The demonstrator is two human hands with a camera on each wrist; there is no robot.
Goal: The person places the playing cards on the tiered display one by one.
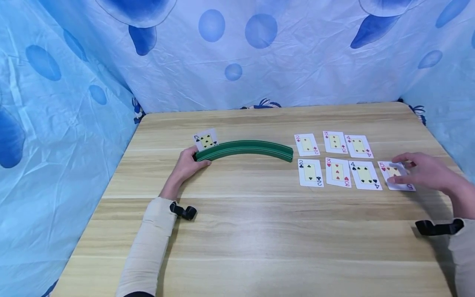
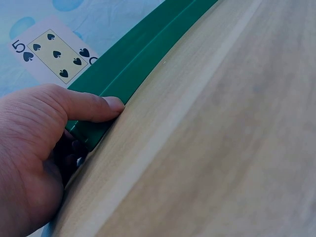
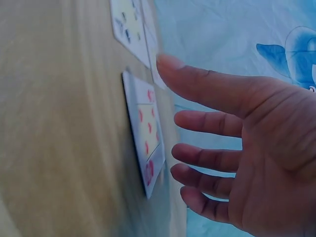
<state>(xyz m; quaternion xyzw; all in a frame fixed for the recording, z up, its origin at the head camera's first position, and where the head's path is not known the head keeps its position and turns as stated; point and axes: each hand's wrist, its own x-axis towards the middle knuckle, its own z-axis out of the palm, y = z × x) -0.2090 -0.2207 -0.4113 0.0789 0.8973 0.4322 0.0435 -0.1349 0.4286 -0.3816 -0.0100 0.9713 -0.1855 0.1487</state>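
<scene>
My left hand (image 1: 187, 166) grips the left end of a curved green card holder (image 1: 245, 146); in the left wrist view the thumb lies across its front face. A five of spades (image 1: 205, 140) stands upright in the holder, close to that hand. Above the five of hearts (image 1: 400, 183) at the right end of the front row hovers my right hand (image 1: 423, 171). The right wrist view shows its thumb and fingers spread apart with nothing between them, the five of hearts (image 3: 147, 126) lying flat on the table beside them.
Left of the five of hearts, the front row continues with a two of clubs (image 1: 311, 173), a three of hearts (image 1: 338, 172) and a four of spades (image 1: 365, 175). Behind lie diamonds: a two (image 1: 306, 144), a three (image 1: 335, 142) and a four (image 1: 358, 146). A blue patterned curtain (image 1: 297, 70) surrounds the wooden table (image 1: 252, 231).
</scene>
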